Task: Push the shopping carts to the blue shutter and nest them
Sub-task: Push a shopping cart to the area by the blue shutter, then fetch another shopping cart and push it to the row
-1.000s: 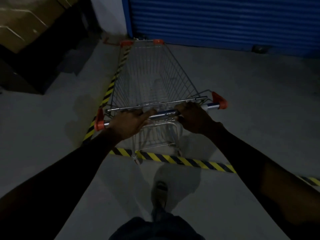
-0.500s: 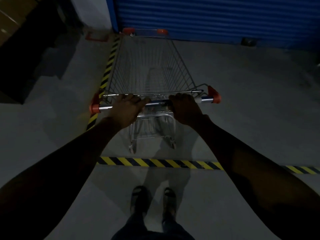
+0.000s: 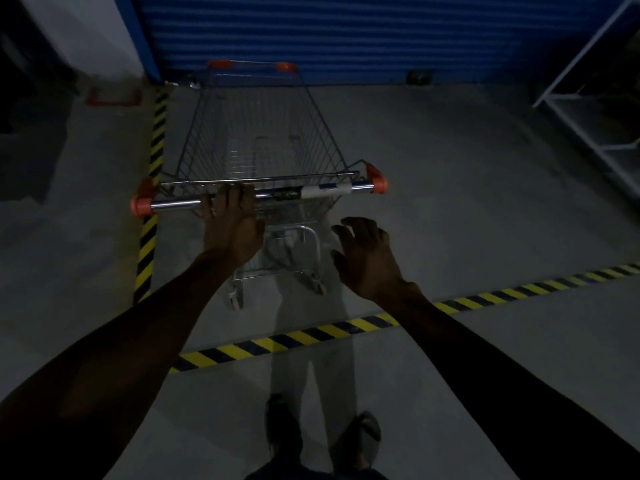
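A wire shopping cart (image 3: 263, 140) with orange corner caps stands in front of me, its front end close to the blue shutter (image 3: 346, 32). My left hand (image 3: 233, 223) rests on the chrome handle bar (image 3: 173, 203), fingers curled over it left of the middle. My right hand (image 3: 367, 258) hovers off the bar, below and right of it, fingers spread and empty. No second cart is visible.
Yellow-black floor tape (image 3: 157, 147) runs along the cart's left side, and another tape strip (image 3: 311, 334) crosses the floor behind the cart. A white metal rack (image 3: 588, 109) stands at the right. My feet (image 3: 311, 434) are behind the crossing strip.
The cart rolled forward past the crossing tape toward the shutter. My right hand has let go of the handle and pulled back; the left stays on the bar.
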Available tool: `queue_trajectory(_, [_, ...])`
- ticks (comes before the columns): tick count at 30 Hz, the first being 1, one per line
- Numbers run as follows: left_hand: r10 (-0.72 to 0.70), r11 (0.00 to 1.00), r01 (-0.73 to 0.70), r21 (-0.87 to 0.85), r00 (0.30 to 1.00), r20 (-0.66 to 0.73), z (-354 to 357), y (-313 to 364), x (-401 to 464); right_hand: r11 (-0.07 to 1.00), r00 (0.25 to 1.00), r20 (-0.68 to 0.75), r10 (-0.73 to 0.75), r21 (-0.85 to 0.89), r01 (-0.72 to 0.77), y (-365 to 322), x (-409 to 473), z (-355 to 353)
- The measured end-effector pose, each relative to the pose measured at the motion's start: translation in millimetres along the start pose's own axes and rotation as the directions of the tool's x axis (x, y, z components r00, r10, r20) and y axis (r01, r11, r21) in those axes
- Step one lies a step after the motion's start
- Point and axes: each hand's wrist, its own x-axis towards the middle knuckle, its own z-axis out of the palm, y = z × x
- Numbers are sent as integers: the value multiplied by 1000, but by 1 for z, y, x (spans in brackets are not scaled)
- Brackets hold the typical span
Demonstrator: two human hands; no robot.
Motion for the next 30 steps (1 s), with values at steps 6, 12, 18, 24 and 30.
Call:
queue_trajectory(6, [-1,1000,0,-6,995,-98,-1,25,-3,994,992,-67,104,-1,-105,15,-28,-8])
queue_trajectory(12, [358,929,-367,-39,921,-154,-1,152,-23,965,958,-114,261,2,-263,61,-78,-28])
queue_trajectory(18, [603,791,-610,-53,791,-104,-17,306,-42,892,884,-155,442,-33,-451,152,-179,-59])
queue_trajectory(24, [804,584,-808,-79,589,-84,-19,470,-77,727,716,-205,667,-27,-686,254,-314,-96])
queue_trajectory(30, [940,308,-945,-106,320,-116,-29,665,-148,457,450,-238,861,-27,-889,332,-477,-131])
